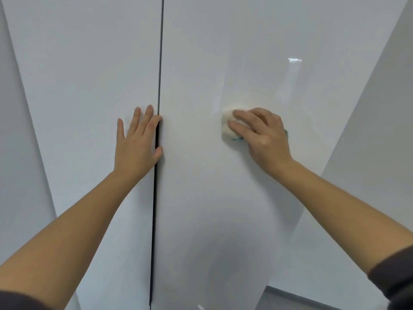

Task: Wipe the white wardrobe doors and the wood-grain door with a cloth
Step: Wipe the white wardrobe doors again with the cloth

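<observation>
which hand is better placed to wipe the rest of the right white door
Right. The right hand holds the cloth against the right door; the left hand is bare, lying flat on the left door by the gap.

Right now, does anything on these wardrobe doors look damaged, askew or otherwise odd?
Nothing damaged or spilled. One small thing: the gap between the left door and the right door looks darker and wider below the left hand than above it; ajar or shadow, I cannot tell. The right hand holds the cloth against the right door.
</observation>
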Tool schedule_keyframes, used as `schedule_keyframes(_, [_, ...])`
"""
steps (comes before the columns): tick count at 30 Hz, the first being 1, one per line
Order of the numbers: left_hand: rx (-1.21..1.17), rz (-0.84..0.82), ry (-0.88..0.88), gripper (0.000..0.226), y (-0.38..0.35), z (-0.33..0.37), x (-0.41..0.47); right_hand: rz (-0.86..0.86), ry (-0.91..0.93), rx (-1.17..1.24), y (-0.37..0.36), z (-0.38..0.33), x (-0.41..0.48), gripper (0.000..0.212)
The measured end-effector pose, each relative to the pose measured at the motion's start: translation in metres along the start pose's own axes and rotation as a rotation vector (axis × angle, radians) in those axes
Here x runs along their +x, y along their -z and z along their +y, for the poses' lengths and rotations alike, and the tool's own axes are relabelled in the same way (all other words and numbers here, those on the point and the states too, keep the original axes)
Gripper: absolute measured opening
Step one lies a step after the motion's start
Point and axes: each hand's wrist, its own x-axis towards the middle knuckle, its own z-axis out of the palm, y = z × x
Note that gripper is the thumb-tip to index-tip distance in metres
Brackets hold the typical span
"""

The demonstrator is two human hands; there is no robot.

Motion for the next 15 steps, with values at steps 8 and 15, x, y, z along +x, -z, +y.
schedule_keyframes(8, [0.007,0.001,0.011,0.073,-0.001,0.001,0.000,-0.634,0.599,0.243,0.030,-0.061,-0.197,0.014])
schedule_keyframes(15, [-0.023,0.023,0.027,0.072,-0.006,0.004,0.000,-0.305,0.474,0.006,0.054,0.038,-0.074,0.032])
